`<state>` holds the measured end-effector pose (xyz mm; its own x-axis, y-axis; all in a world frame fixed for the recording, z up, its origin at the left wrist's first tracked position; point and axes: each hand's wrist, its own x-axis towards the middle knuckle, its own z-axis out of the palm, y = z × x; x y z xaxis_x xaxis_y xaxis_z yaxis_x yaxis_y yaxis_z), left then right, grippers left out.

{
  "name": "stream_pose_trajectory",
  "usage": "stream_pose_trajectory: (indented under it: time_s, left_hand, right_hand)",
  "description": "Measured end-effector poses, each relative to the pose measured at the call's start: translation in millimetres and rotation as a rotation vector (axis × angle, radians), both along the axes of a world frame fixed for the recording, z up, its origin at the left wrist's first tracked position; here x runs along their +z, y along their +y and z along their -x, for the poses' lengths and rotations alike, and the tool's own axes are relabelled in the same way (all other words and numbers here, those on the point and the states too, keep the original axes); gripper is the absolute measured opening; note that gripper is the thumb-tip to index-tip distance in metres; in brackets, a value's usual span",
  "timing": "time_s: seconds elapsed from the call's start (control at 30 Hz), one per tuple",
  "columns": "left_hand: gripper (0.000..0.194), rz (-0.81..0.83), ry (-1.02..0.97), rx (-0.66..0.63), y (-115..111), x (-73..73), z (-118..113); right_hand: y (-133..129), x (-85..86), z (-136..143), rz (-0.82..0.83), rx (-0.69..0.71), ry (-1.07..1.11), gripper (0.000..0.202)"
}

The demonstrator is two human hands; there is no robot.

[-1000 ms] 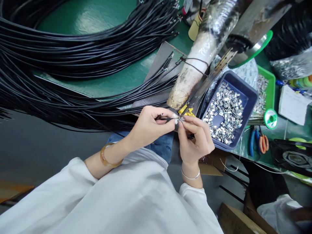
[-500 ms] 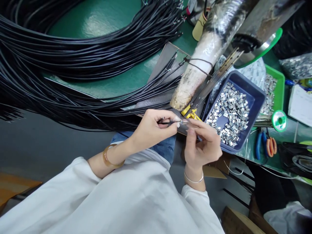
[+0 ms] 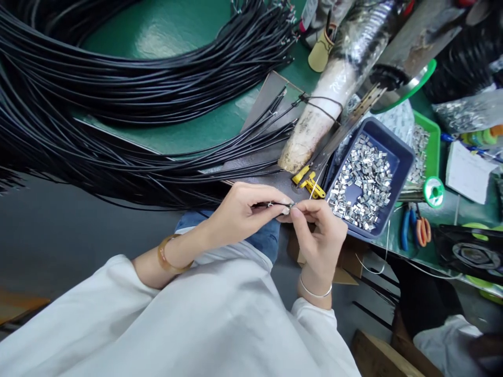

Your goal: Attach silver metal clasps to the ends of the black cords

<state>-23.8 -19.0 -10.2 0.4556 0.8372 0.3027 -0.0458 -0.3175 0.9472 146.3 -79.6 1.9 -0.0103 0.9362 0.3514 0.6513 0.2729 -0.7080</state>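
My left hand (image 3: 239,212) is closed in a pinch around a black cable (image 3: 269,204), whose end points to the right. Against it, my right hand (image 3: 320,228) pinches the cable's tip between thumb and forefinger. The fingertips of both hands nearly touch, and whatever small part sits at the tip is too covered to make out. A thick bundle of black cables (image 3: 157,175) runs along the bench edge behind my left hand. Just beyond my right hand is a dark blue tray (image 3: 403,149) holding many small silver metal clips (image 3: 363,178).
A white, film-wrapped tube (image 3: 314,123) leans over the bench, with yellow clamp handles (image 3: 308,180) below it. Farther right are a green tray (image 3: 432,136), a solder spool (image 3: 433,192), pliers (image 3: 422,230) and white paper (image 3: 467,170). A large cable coil (image 3: 176,84) lies at the back left.
My right fingers have moved left and slightly down, closing on the cable's tip beside my left fingertips. The silvery piece seen between the hands earlier is now mostly hidden. The view has shifted slightly.
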Motion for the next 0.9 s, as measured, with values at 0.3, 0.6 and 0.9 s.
stream_pose_trajectory:
  time_s: [0.3, 0.6, 0.9]
  left_hand:
    - [0.015, 0.425, -0.121, 0.029, 4.1, 2.7, -4.3]
    - [0.011, 0.458, -0.119, 0.078, 8.8, 1.2, -15.6]
    - [0.013, 0.354, -0.098, 0.174, 10.1, 2.1, -26.4]
  right_hand:
    - [3.2, -5.8, 2.4, -0.571, -0.317, 0.224, 0.028]
    - [11.3, -20.3, 1.9, -0.414, -0.171, -0.076, 0.018]
    - [22.0, -20.9, 3.5, -0.428, -0.251, -0.081, 0.012]
